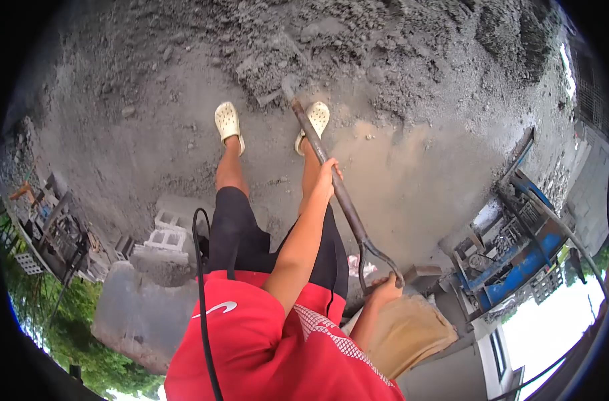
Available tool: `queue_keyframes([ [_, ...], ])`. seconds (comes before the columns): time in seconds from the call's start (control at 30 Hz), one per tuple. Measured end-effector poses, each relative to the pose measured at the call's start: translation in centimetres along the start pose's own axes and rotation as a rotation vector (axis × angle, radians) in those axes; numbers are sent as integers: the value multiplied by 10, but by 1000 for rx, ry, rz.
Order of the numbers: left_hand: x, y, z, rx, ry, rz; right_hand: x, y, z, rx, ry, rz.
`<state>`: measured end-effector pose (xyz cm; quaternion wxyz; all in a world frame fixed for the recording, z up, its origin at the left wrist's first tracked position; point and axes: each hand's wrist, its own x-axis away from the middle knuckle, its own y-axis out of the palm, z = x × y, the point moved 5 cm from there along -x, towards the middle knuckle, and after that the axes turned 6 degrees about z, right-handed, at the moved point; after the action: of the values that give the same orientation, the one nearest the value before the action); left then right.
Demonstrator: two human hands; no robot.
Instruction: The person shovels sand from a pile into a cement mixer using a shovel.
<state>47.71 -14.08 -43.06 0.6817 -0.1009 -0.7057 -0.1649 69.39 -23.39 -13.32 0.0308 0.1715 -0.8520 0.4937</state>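
Observation:
A long shovel point(342, 197) slants from the lower right up to the gravel heap point(398, 47), its blade partly buried in loose grey material. My left hand point(330, 175) is wrapped round the middle of the shaft. At the near end, my right hand point(386, 291) grips the forked handle. The shaft passes close beside my right shoe point(318, 118), and my left shoe point(227, 121) stands apart on the grey ground point(150, 147).
Concrete blocks point(169, 230) lie at the left, near a grey sheet point(140, 314). A filled yellowish sack point(414, 331) is by my right arm. Blue metal machinery point(511, 267) stands at the right. A black cable point(203, 301) hangs across my left side.

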Motion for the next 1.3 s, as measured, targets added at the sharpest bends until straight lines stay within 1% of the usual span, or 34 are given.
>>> queue_keyframes([
  [0.03, 1, 1, 0, 27, 4, -8, -7, 1, 0, -14, -14, 5],
  [0.13, 19, 7, 22, 191, 8, 2, -21, 10, -21, 98, -292, -18],
  [0.2, 36, 5, 53, 276, 58, 6, -18, 22, -41, 101, -360, -61],
  [0.27, 63, 2, 109, 354, 160, -15, -12, 64, -65, 42, -416, -180],
  [0.33, 88, -22, 169, 428, 261, 0, 12, 104, -82, -23, -424, -359],
  [0.37, 99, -38, 201, 481, 280, -54, 35, 128, -88, -77, -410, -439],
  [0.43, 160, -78, 285, 559, 525, 17, 94, 186, -105, -204, -379, -631],
  [0.5, 215, -128, 370, 666, 729, -24, 171, 245, -119, -289, -351, -852],
  [0.53, 247, -162, 395, 716, 809, -23, 213, 266, -124, -307, -355, -936],
  [0.6, 337, -226, 445, 751, 1059, -35, 293, 304, -131, -407, -475, -1149],
  [0.63, 387, -256, 459, 814, 1139, -66, 353, 290, -150, -456, -521, -1327],
  [0.67, 436, -287, 472, 886, 1256, -150, 402, 271, -167, -525, -547, -1430],
  [0.73, 540, -335, 469, 946, 1497, -277, 479, 217, -199, -729, -557, -1658],
  [0.77, 585, -356, 462, 1000, 1536, -303, 511, 183, -219, -819, -571, -1748],
  [0.8, 627, -376, 451, 1012, 1643, -372, 535, 153, -236, -915, -694, -1795],
  [0.83, 656, -399, 441, 1019, 1718, -367, 555, 124, -251, -1024, -810, -1819],
  [0.87, 684, -417, 424, 1066, 1785, -321, 575, 86, -268, -1068, -1082, -1855],
  [0.9, 700, -442, 411, 1106, 1868, -350, 596, 40, -281, -1034, -1112, -1981],
  [0.93, 713, -461, 396, 1153, 1912, -506, 611, 7, -290, -1063, -1434, -2042],
  [0.97, 713, -481, 380, 1339, 1896, -599, 620, -21, -291, -1057, -1647, -2090],
  [1.0, 700, -504, 357, 1412, 1958, -481, 628, -31, -282, -1141, -1652, -2243],
  [1.03, 680, -517, 338, 1375, 2048, -412, 633, -42, -276, -1110, -1695, -2342],
  [1.07, 657, -525, 323, 1564, 2007, -276, 637, -49, -270, -1227, -1806, -2289],
  [1.1, 646, -527, 313, 1590, 2009, -366, 636, -51, -260, -1323, -1914, -2239],
  [1.17, 633, -531, 300, 1624, 2011, -541, 634, -49, -249, -1305, -1984, -2305],
  [1.2, 627, -538, 298, 1607, 2023, -526, 625, -46, -245, -1254, -2028, -2336],
  [1.23, 633, -531, 304, 1598, 1966, -663, 621, -36, -239, -1027, -1924, -2399],
  [1.3, 634, -527, 323, 1522, 1925, -662, 622, -1, -226, -658, -1706, -2411],
])
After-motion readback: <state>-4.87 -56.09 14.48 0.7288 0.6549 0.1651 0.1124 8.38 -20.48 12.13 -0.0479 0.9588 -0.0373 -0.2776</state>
